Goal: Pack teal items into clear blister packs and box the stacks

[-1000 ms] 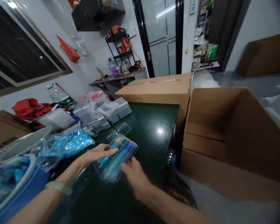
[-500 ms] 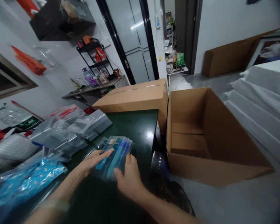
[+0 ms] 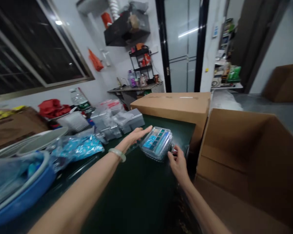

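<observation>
A stack of clear plastic cases (image 3: pixel 158 140) with blue and teal contents lies on the dark green table (image 3: pixel 122 191), toward its far right corner. My left hand (image 3: pixel 136 135), with a pale bangle at the wrist, reaches to the stack's left side, fingers stretched out. At the stack's near right corner is my right hand (image 3: pixel 178 163), its fingers loosely bent and apart from the thumb. Whether those fingertips touch the plastic is hard to make out.
An open cardboard box (image 3: pixel 224 162) stands right of the table; a closed carton (image 3: pixel 173 100) sits behind. On the left are a blue basin (image 3: pixel 26 195), a bag of blue patterned packets (image 3: pixel 83 146) and a pile of clear plastic boxes (image 3: pixel 114 120).
The view has swung left, bringing the basin and window into sight. My hands have shifted the stack farther along the table, and my right hand's grip has loosened.
</observation>
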`<state>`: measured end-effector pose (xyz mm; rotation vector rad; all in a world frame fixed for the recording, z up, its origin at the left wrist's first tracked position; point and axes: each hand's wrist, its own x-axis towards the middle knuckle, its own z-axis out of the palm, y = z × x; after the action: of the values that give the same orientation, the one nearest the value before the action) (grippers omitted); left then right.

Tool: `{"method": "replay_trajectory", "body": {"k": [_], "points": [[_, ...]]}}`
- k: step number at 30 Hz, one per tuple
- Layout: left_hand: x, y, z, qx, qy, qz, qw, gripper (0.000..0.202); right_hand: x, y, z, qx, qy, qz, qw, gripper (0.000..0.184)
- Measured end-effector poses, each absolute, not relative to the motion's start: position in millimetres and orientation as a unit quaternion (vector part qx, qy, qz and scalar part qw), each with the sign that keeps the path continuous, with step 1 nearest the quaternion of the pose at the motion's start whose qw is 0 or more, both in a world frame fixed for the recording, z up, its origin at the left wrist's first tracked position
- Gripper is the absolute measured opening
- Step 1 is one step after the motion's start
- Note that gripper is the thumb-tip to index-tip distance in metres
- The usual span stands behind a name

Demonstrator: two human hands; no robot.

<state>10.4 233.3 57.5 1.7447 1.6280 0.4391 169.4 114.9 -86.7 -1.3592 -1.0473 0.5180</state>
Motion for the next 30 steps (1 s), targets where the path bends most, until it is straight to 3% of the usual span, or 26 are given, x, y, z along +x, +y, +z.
{"method": "replay_trajectory", "body": {"k": [3,5,7,11,14,17,23,26,30], "points": [[-34.5,224.3,86.9,0.664,0.655,0.215,0.290,0.070,160.8,92.0,-75.6,-0.561,-0.461,0.181,0.664,0.035],[-67.5,205.2,108.3,0.671,0.654,0.227,0.267,0.063,140.9,81.7,-63.2,-0.509,-0.552,0.154,0.642,0.026],[-97.8,174.5,128.5,0.686,0.643,0.229,0.254,0.056,109.9,81.3,-51.6,-0.455,-0.679,0.129,0.562,0.024],[-146.5,88.9,160.3,0.703,0.638,0.219,0.225,0.046,42.9,110.2,-41.5,-0.473,-0.837,-0.037,0.273,0.031],[-178.0,15.1,170.7,0.698,0.659,0.177,0.218,0.044,13.9,142.0,-47.1,-0.466,-0.858,-0.065,0.205,0.031],[-204.3,-60.9,164.9,0.681,0.688,0.108,0.227,0.056,5.5,166.1,-56.9,-0.442,-0.879,-0.078,0.162,0.022],[-228.4,-176.9,120.6,0.663,0.684,0.012,0.304,0.095,7.5,147.1,-63.2,-0.335,-0.924,-0.128,0.133,0.020],[-230.3,-193.3,105.0,0.643,0.709,0.087,0.276,0.089,4.5,115.4,-54.1,-0.297,-0.924,-0.175,0.165,0.021],[-223.8,-180.1,96.5,0.584,0.730,0.264,0.235,0.075,0.5,66.8,-18.4,-0.257,-0.903,-0.178,0.294,0.020]]}}
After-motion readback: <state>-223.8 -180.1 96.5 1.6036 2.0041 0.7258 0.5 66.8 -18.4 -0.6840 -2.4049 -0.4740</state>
